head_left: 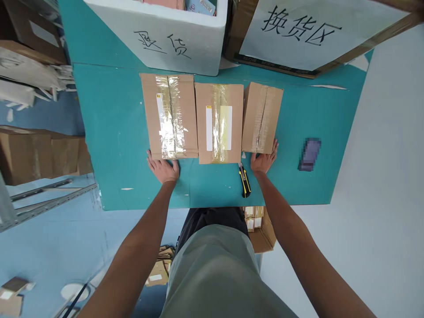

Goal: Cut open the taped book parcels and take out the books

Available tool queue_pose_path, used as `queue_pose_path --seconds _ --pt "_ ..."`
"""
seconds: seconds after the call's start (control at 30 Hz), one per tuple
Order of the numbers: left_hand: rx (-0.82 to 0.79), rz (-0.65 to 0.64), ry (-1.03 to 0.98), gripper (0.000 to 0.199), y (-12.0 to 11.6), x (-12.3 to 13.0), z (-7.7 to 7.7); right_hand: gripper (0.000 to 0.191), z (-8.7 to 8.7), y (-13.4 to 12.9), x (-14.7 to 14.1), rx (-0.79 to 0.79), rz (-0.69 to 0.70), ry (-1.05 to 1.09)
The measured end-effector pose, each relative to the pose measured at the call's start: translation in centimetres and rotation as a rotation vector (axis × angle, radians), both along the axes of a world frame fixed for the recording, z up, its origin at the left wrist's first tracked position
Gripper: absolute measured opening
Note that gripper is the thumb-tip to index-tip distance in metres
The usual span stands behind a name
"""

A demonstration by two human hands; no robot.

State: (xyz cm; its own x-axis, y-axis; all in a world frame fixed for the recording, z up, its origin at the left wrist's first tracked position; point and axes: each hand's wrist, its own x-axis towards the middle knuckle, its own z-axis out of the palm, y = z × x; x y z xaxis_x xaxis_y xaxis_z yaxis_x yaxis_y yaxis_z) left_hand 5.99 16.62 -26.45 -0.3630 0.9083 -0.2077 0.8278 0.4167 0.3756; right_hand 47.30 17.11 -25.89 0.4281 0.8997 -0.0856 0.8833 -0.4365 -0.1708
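Note:
Three taped cardboard boxes stand side by side on the green tabletop point(115, 132): a left box point(188, 119), a middle box point(203, 128) and a smaller right box point(255, 112). My left hand point(163, 169) rests with fingers spread at the front edge of the left box, holding nothing. At the front of the right box, my right hand point(264, 160) lies with its fingers apart, touching its lower corner. A black and yellow box cutter point(244, 181) lies on the table between my hands, nearer the right one.
Behind the boxes stand a white foam box point(185, 44) and a large carton with a paper sign point(291, 33). A blurred purple object point(310, 154) lies at the right. An open carton point(261, 238) sits below the table edge. More cartons point(43, 154) stand at the left.

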Motion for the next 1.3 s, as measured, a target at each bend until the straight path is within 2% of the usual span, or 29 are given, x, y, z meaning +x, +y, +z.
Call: queue_pose_path --seconds 0.2,0.43,0.63,0.77,0.83,0.9,0.97,1.03,1.07,1.13,1.2,1.3 --pt "0.016 -0.011 0.006 0.075 0.0 -0.1 -0.1 0.085 -0.2 0.0 0.1 0.033 0.002 0.013" --pt "0.066 -0.024 0.027 0.073 0.1 0.1 -0.2 0.076 -0.2 0.0 0.1 -0.002 -0.010 -0.016" --pt "0.139 -0.041 0.002 0.071 0.1 0.3 0.0 0.078 -1.0 -0.1 0.1 0.086 0.007 -0.064" --pt "0.202 -0.072 0.020 0.069 0.5 0.1 -0.3 0.076 -1.1 -0.1 0.2 0.087 0.022 -0.021" --pt "0.209 -0.086 0.000 0.070 1.3 -0.4 0.2 0.076 -0.6 0.2 0.8 0.086 0.027 0.042" --pt "0.188 -0.107 -0.071 0.066 1.9 -1.2 1.4 0.076 0.5 0.7 1.9 0.068 0.035 0.154" --pt "0.186 -0.100 -0.145 0.059 1.7 -2.1 3.4 0.073 2.2 1.2 2.8 0.044 0.040 0.284" --pt "0.218 -0.020 -0.173 0.054 0.3 -2.8 5.4 0.072 4.4 1.3 3.0 0.061 0.032 0.362" --pt "0.235 0.062 -0.167 0.053 -0.9 -3.0 6.2 0.073 5.6 1.2 2.7 0.110 0.030 0.365" --pt "0.171 0.154 -0.198 0.056 -3.6 -3.0 7.4 0.076 8.1 0.7 1.0 0.257 0.072 0.315" --pt "0.139 0.142 -0.232 0.054 -6.0 -2.6 8.2 0.081 10.3 0.1 -1.8 0.372 0.210 0.247" --pt "0.182 0.096 -0.266 0.050 -7.2 -1.4 9.8 0.088 12.5 0.3 -6.5 0.373 0.466 0.180"
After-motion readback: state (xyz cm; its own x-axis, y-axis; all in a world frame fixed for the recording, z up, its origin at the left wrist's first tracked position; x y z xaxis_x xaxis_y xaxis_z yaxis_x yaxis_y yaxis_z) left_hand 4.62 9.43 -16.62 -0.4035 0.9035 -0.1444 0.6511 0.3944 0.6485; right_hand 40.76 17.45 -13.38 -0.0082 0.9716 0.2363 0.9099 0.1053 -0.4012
